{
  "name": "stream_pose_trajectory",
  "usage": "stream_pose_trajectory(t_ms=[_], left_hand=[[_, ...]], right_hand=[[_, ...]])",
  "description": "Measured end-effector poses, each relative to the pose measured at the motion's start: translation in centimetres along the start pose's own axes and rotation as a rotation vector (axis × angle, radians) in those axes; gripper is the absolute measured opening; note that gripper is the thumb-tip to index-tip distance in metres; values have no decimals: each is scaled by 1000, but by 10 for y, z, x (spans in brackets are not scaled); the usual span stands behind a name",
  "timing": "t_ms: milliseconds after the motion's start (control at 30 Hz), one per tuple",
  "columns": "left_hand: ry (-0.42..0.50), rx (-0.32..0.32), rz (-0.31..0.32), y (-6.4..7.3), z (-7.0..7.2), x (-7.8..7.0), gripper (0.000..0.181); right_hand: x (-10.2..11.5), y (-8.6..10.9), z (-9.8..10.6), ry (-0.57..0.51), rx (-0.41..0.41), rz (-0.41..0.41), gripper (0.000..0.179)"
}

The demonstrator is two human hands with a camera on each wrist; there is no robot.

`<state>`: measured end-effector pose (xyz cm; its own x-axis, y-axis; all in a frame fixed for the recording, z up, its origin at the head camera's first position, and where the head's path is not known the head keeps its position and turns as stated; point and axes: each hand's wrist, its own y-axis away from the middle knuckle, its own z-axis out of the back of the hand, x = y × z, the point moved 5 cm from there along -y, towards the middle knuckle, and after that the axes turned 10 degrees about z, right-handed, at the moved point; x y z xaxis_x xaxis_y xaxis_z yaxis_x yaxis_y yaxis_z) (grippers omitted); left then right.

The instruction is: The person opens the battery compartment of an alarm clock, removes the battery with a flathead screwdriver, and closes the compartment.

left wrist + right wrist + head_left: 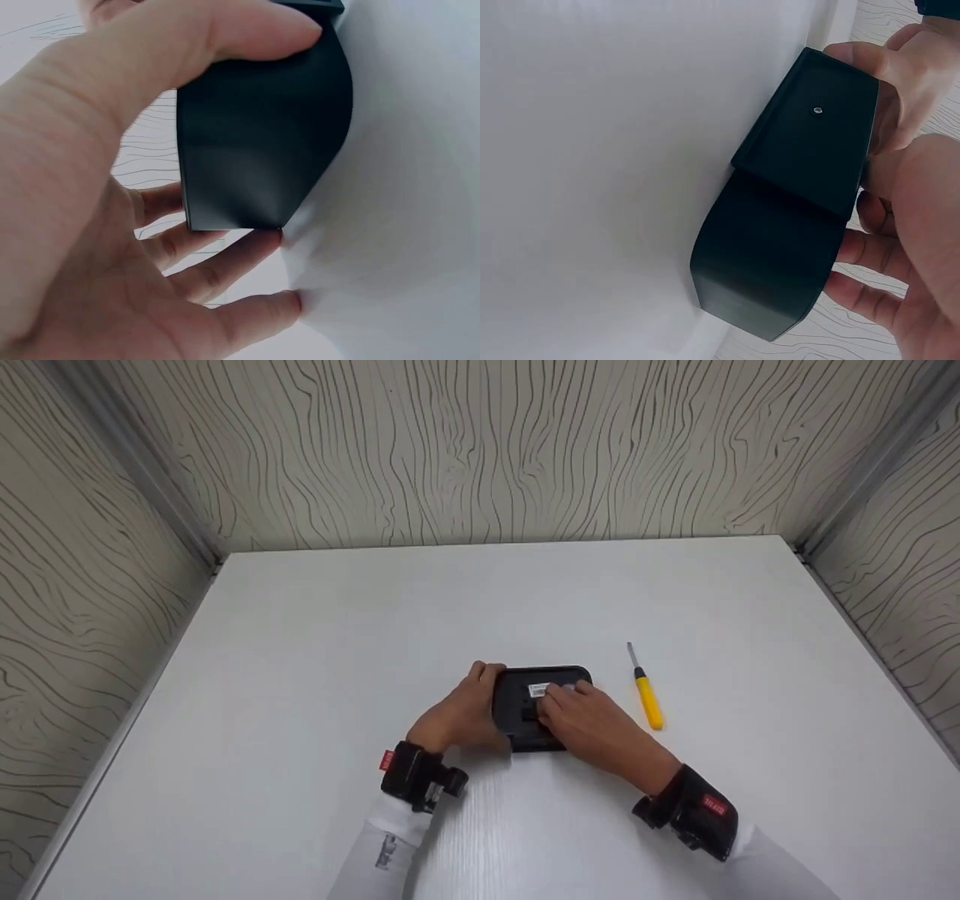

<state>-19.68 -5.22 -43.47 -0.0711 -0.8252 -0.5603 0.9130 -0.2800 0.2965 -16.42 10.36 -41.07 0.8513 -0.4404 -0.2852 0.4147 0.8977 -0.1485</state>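
A black plastic device (513,697) with rounded corners lies on the white table, its flat face with a white label (538,690) upward. My left hand (466,714) grips its left end, with the thumb along the near side, as the left wrist view shows. My right hand (589,724) reaches over the upper face, its bent fingertips at a dark recess (529,714) beside the label. Whether those fingers pinch something small is hidden. In the right wrist view a small screw (817,110) shows in the device's side.
To the right of the right hand lies a screwdriver (649,701) with a yellow handle, its tip pointing away. Wood-grain panels (480,450) stand behind the table (337,622) and along both its sides.
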Motion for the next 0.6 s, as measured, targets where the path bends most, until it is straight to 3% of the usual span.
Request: stream_pose_trajectory(t_ms=[600], left_hand=[[38, 25, 19, 1, 0, 1, 107]], right_hand=[[-14, 25, 8, -8, -48, -48, 17]])
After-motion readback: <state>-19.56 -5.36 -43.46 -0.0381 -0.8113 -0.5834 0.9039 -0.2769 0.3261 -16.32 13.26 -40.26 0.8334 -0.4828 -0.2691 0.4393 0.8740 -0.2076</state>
